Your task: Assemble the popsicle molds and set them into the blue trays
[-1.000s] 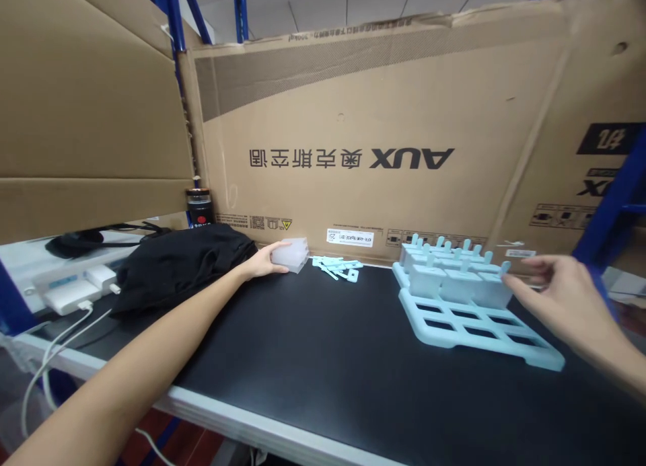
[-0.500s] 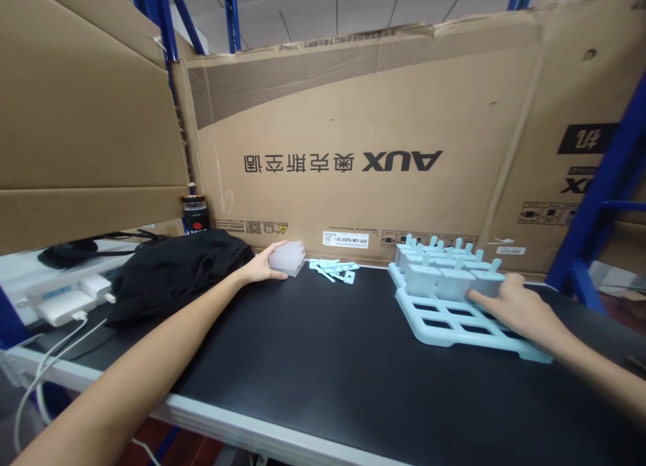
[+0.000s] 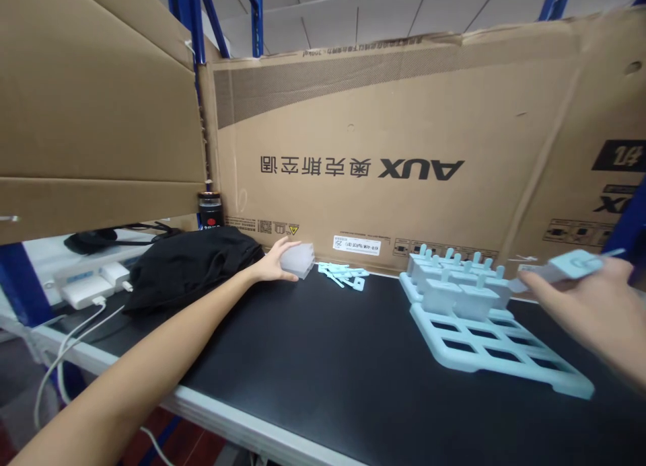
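Observation:
My right hand (image 3: 600,311) is closed round a popsicle mold (image 3: 550,271), a translucent cup with a light-blue stick lid, tilted on its side above the rack's right end. The light-blue rack (image 3: 454,358) has several lidded popsicle molds (image 3: 472,301) upright in its back slots; front slots hold nothing. At the back left, my left hand (image 3: 275,263) has its thumb and fingers around a stack of clear mold cups (image 3: 299,259) on the table. Just right of that stack lies a pile of light-blue stick lids (image 3: 343,274).
A black cloth bag (image 3: 192,267) lies left of my left hand, by a white power strip (image 3: 83,294) with cables. A dark jar (image 3: 210,210) stands behind it. A large cardboard sheet (image 3: 343,136) walls the back of the black tabletop (image 3: 313,358).
My right hand has lifted one popsicle mold out of the rack and moved it up and right, tilting it. My left hand stays at the cups. The view has shifted slightly.

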